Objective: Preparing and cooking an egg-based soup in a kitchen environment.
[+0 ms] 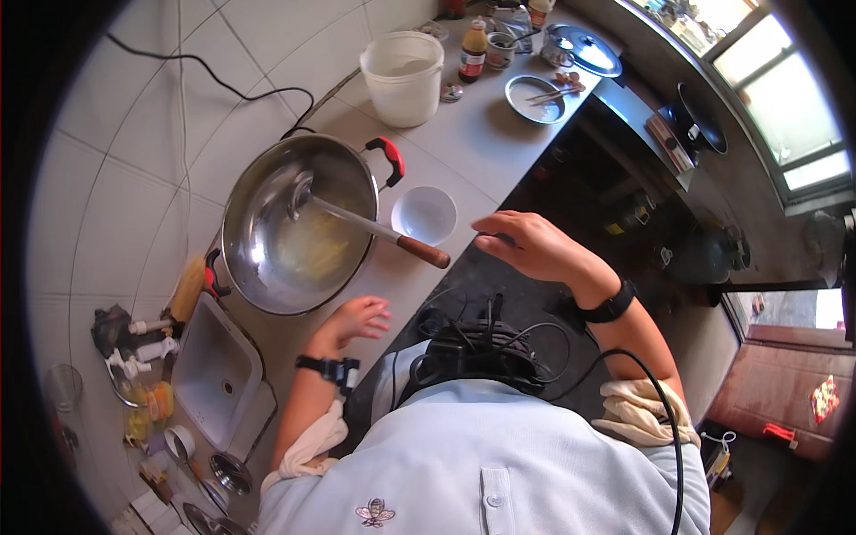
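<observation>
A stainless steel wok (267, 267) with red-and-black handles stands on the counter before me, a little yellowish liquid in its bottom. Across its rim rests a metal ladle (348, 215), its wooden handle pointing towards me and its bowl inside the wok. Right beside the wok is a white bowl (424, 214), partly behind the ladle handle. My left hand (358, 317) hovers by the counter's front edge below the wok, fingers loosely bent and holding nothing. To the right of the ladle handle's end, my right hand (528, 241) is raised, thumb apart from the fingers, with no object visible in it.
A white bucket (404, 87), a sauce bottle (473, 52) and a metal dish (528, 100) with chopsticks stand farther along the counter. At left is a sink (214, 368). Black cables (481, 341) hang at my waist. A lidded pot (585, 50) sits at the back.
</observation>
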The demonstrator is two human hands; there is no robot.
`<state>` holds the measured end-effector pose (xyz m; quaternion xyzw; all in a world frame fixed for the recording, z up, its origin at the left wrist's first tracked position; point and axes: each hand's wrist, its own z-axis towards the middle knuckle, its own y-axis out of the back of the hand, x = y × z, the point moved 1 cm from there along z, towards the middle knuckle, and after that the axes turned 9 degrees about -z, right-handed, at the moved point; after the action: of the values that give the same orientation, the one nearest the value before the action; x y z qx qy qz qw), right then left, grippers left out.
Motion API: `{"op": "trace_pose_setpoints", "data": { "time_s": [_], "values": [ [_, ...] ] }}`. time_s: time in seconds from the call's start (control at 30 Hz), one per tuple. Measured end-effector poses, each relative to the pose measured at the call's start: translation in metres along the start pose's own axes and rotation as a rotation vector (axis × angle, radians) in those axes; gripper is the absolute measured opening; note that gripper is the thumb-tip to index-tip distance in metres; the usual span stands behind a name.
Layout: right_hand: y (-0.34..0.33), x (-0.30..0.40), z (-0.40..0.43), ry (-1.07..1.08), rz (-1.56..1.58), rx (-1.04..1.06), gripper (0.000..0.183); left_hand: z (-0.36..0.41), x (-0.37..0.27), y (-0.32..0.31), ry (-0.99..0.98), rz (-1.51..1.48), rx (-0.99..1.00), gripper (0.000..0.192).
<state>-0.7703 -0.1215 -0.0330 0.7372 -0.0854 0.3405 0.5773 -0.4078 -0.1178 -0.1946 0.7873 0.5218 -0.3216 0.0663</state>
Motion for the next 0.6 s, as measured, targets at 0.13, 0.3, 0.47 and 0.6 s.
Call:
{"op": "trace_pose_setpoints", "data": {
  "time_s": [0.13, 0.3, 0.47, 0.6],
  "values": [
    [-0.017, 0.039, 0.043, -0.029, 0.098, 0.107, 0.064, -0.098, -0.013, 0.049, -0.125, -0.003, -0.071, 0.029],
    [-0.048, 0.074, 0.072, 0.01, -0.019, 0.207, 0.073, -0.169, -0.024, 0.14, -0.509, -0.164, -0.439, 0.028],
    [-0.072, 0.086, 0.086, -0.026, -0.356, 0.063, 0.037, -0.158, -0.058, 0.201, -0.722, 0.07, -0.98, 0.033],
    [-0.079, 0.087, 0.088, -0.006, -0.557, -0.082, 0.016, -0.123, -0.073, 0.263, -0.753, 0.322, -1.281, 0.042]
  ]
}}
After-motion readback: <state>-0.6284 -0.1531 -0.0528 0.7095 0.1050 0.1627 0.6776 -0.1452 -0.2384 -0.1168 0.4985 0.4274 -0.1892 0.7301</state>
